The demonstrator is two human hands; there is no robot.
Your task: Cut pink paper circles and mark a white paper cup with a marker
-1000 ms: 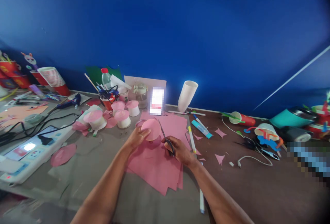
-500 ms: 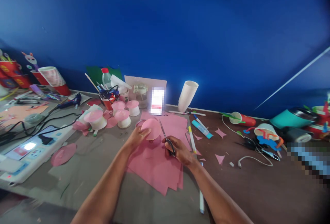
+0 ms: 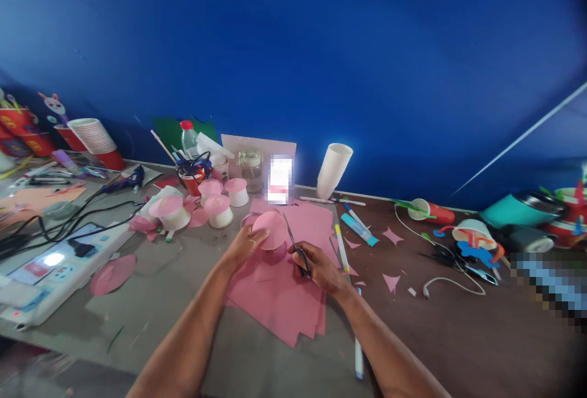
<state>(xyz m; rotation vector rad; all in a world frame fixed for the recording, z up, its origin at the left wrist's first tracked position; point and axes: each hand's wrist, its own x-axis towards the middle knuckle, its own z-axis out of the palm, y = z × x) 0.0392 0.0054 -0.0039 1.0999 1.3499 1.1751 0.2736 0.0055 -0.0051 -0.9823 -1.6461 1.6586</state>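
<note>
My left hand (image 3: pixel 245 244) pinches the left edge of a round pink paper disc (image 3: pixel 271 230), thumb on top. Something pale shows along the disc's lower edge, but I cannot make out what is under it. Around the handles of a pair of scissors (image 3: pixel 300 257) my right hand (image 3: pixel 316 263) is closed. The blades point up and away, beside the disc's right edge. Beneath both hands lie overlapping pink paper sheets (image 3: pixel 284 306). Several short white cups topped with pink discs, such as one cup (image 3: pixel 217 211), stand to the left.
A white paper cup stack (image 3: pixel 334 169) leans near the blue wall. On the left lies a power strip (image 3: pixel 62 276) with black cables. Pink scraps (image 3: pixel 391 282), markers (image 3: pixel 342 248) and a white cord (image 3: pixel 454 282) lie to the right. A glass jar (image 3: pixel 251 172) stands behind the sheets.
The pink disc has shifted very slightly to the right in my left hand. My right hand and the scissors look almost unmoved.
</note>
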